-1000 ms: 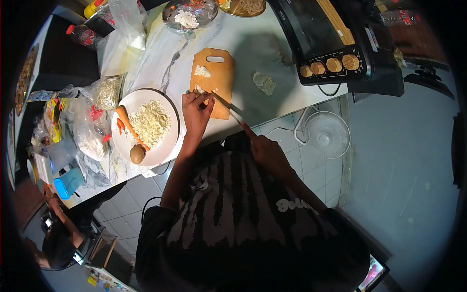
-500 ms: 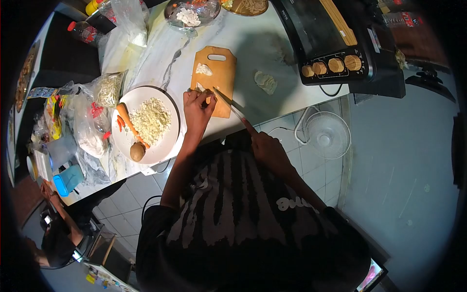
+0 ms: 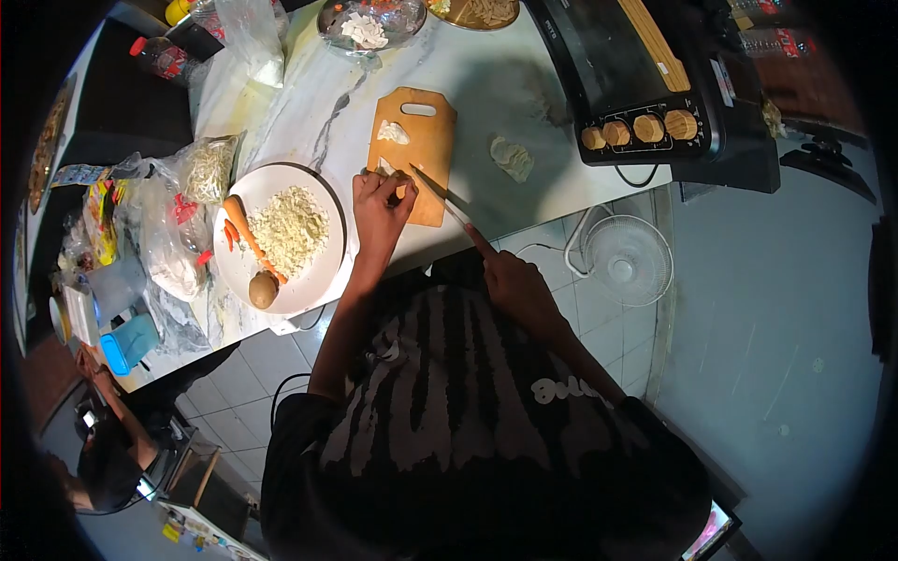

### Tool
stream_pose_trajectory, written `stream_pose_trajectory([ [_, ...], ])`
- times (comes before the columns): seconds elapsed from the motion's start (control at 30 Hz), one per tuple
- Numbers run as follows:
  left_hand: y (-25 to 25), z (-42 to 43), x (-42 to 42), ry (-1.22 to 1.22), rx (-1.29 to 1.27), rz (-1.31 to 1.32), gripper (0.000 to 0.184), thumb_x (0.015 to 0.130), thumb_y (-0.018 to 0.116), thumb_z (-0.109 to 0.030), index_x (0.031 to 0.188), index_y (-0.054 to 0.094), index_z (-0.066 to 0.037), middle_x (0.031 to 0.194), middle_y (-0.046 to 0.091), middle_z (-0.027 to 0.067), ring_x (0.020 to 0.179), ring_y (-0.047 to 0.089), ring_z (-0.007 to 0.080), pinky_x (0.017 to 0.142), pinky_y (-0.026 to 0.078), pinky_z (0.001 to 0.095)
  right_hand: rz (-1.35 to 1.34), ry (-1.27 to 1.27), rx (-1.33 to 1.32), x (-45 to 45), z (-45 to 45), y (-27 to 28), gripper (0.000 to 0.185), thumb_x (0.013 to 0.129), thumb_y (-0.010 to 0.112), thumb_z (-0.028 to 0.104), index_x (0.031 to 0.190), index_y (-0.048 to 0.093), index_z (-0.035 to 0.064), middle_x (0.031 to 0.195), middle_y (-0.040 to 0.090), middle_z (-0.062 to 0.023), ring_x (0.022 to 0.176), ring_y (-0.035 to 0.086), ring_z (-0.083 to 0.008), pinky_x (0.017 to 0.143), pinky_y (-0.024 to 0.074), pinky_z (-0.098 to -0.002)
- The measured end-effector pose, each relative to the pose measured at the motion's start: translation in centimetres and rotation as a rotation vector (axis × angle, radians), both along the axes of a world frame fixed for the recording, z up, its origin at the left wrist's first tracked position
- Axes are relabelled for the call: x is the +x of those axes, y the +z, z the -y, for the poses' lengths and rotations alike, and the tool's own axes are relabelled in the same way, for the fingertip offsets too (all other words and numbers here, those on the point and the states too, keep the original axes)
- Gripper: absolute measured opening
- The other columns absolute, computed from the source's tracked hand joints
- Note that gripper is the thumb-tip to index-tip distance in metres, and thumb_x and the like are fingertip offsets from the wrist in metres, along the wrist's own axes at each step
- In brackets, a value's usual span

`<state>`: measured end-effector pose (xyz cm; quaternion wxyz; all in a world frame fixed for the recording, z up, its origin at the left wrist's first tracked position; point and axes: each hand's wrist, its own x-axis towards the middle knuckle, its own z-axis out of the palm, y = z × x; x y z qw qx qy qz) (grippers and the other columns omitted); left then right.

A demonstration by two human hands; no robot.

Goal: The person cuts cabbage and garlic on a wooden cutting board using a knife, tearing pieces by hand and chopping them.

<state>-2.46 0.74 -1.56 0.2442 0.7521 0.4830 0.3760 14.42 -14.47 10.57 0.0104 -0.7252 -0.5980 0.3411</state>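
Note:
A wooden cutting board [image 3: 432, 126] with a handle slot lies on the marble table. Over its lower left part is my left hand [image 3: 382, 203], its fingers curled together on a whitish piece of food [image 3: 385, 166] that is mostly hidden. My right hand [image 3: 517, 285] grips a knife [image 3: 451, 208], index finger stretched along its top, the blade reaching over the board close to my left fingertips. Pale sliced pieces [image 3: 393, 133] rest near the board's upper end. Left of the board, a large plate [image 3: 323, 294] holds crumbled whitish food [image 3: 292, 229], a carrot [image 3: 239, 222], red chilies [image 3: 230, 238] and a round brown item [image 3: 264, 291].
A black oven [image 3: 608, 84] with wooden knobs stands at the upper right. A crumpled pale piece [image 3: 511, 159] lies right of the board. Metal trays [image 3: 421, 21] of food sit at the back. Plastic bags [image 3: 168, 248] and a blue container [image 3: 129, 344] crowd the left. Another person [image 3: 122, 449] is at lower left.
The view has shifted very slightly. Both hands, the knife and the food stay almost where they were.

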Motion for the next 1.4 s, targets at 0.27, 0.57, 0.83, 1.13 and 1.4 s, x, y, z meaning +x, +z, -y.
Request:
stream_pose_trajectory([
  [0.27, 0.1, 0.0, 0.0, 0.006, -0.024, 0.000, 0.014, 0.076, 0.078, -0.006, 0.090, 0.076, -0.006, 0.078, 0.062, 0.0054, 0.080, 0.052, 0.0255, 0.070, 0.047, 0.0362, -0.090, -0.040, -0.038, -0.2, 0.2, -0.1, 0.064, 0.098, 0.048, 0.016, 0.158, 0.025, 0.0243, 0.086, 0.062, -0.0248, 0.076, 0.066, -0.0411, 0.073, 0.0541, -0.0519],
  [0.57, 0.4, 0.0, -0.1, -0.014, -0.015, -0.012, 0.014, 0.075, 0.077, -0.006, 0.089, 0.076, -0.006, 0.077, 0.061, 0.0061, 0.081, 0.052, 0.0267, 0.072, 0.047, 0.0368, 0.127, 0.067, -0.085, 0.2, 0.7, -1.2, 0.074, 0.095, 0.050, 0.013, 0.159, 0.017, 0.0269, 0.089, 0.061, -0.0232, 0.071, 0.066, -0.0399, 0.063, 0.0555, -0.0512],
  [0.83, 0.3, -0.1, 0.2, 0.007, -0.012, -0.017, 0.012, 0.076, 0.077, -0.008, 0.088, 0.075, -0.007, 0.074, 0.059, 0.0068, 0.080, 0.051, 0.0264, 0.072, 0.045, 0.0378, 0.035, 0.009, 0.041, 0.6, 0.7, -1.8, 0.068, 0.096, 0.050, 0.015, 0.158, 0.024, 0.0265, 0.085, 0.061, -0.0215, 0.070, 0.066, -0.0383, 0.063, 0.0556, -0.0491],
  [1.13, 0.9, -0.4, 0.4, -0.004, -0.086, 0.006, 0.028, 0.079, 0.077, -0.011, 0.107, 0.076, -0.010, 0.069, 0.056, 0.0061, 0.076, 0.047, 0.0238, 0.072, 0.042, 0.0369, -0.053, -0.094, 0.107, 0.8, 0.8, -1.2, 0.062, 0.099, 0.047, 0.016, 0.156, 0.029, 0.0300, 0.078, 0.062, -0.0214, 0.071, 0.065, -0.0381, 0.071, 0.0517, -0.0506],
  [1.4, 0.9, -0.7, 0.7, -0.004, -0.046, -0.014, 0.023, 0.080, 0.078, -0.014, 0.103, 0.078, -0.012, 0.067, 0.054, 0.0048, 0.073, 0.046, 0.0230, 0.071, 0.041, 0.0364, -0.018, -0.116, 0.104, 1.0, 0.8, -1.5, 0.059, 0.100, 0.046, 0.016, 0.156, 0.030, 0.0284, 0.078, 0.062, -0.0216, 0.072, 0.065, -0.0374, 0.071, 0.0513, -0.0505],
])
